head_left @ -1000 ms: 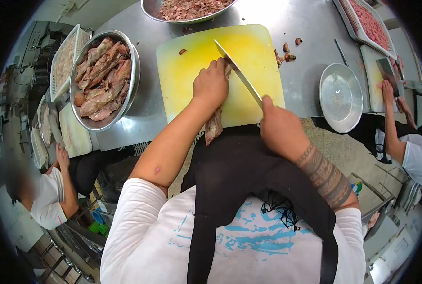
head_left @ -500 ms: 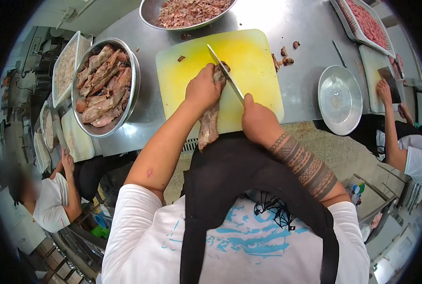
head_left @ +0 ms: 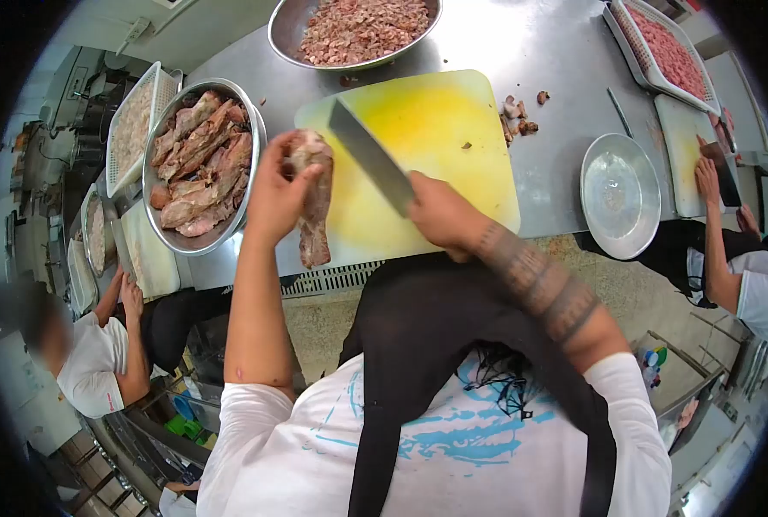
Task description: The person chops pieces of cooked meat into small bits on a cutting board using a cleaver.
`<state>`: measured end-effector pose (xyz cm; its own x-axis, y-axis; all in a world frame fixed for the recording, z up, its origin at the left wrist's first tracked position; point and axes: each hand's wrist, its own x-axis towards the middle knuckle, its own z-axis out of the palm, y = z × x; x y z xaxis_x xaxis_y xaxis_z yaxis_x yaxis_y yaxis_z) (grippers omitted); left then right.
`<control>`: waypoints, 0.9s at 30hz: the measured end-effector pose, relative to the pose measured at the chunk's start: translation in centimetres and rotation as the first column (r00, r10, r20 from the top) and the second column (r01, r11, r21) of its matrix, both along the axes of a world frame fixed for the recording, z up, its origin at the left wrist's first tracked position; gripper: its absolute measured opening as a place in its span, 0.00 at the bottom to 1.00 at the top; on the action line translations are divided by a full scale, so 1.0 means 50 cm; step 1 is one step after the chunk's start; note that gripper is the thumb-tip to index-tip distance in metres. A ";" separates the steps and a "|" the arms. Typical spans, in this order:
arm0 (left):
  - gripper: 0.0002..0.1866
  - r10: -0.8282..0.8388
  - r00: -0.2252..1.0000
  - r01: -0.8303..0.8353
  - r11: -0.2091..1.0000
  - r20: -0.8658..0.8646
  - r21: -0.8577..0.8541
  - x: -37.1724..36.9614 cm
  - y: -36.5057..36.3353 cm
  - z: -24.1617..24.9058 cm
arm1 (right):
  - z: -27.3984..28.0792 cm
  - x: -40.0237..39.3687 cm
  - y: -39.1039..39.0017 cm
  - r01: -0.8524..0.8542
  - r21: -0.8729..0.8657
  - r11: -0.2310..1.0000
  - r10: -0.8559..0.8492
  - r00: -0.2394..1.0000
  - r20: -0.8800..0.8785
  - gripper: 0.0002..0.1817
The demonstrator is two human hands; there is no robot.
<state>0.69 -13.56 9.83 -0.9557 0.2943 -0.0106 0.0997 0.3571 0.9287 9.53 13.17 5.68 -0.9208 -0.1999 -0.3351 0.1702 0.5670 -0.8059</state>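
A long piece of meat [head_left: 316, 211] hangs from my left hand [head_left: 279, 191], whose fingers pinch its upper end at the left edge of the yellow cutting board [head_left: 436, 129]. My right hand [head_left: 440, 211] is wrapped round the handle of a cleaver [head_left: 371, 157]. Its broad blade slants up and left over the board, apart from the meat. Left of my left hand stands a metal bowl [head_left: 257, 172] filled with large meat pieces [head_left: 203, 159]. A small scrap [head_left: 466, 146] lies on the board.
A bowl of chopped meat [head_left: 362, 30] stands behind the board. Scraps [head_left: 526, 127] lie right of it, near an empty metal bowl [head_left: 618, 194]. A basket of minced meat [head_left: 660, 47] is at the back right. Co-workers [head_left: 99, 362] [head_left: 729, 258] work on both sides.
My left hand has moved left with the meat, off the board's middle. The cleaver has moved left and now shows its broad side. The whole view has shifted slightly.
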 end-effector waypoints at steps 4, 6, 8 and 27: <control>0.29 0.065 0.989 -0.047 0.991 -0.137 0.128 -0.003 0.006 0.053 | -0.047 -0.053 -0.018 0.070 -0.065 0.995 -0.071 0.997 -0.004 0.19; 0.28 0.112 0.968 -0.109 0.994 -0.225 0.025 -0.002 0.007 0.074 | -0.088 -0.031 0.042 0.194 -0.101 0.976 -0.203 0.976 -0.082 0.19; 0.25 0.237 0.963 -0.213 0.961 -0.129 0.176 -0.002 0.024 0.063 | -0.113 0.020 0.141 0.308 -0.227 0.924 -0.327 0.944 -0.049 0.18; 0.14 0.369 0.747 -0.557 0.801 0.553 0.217 0.107 0.120 -0.187 | 0.170 0.131 0.068 0.264 0.041 0.964 -0.197 0.806 -0.558 0.11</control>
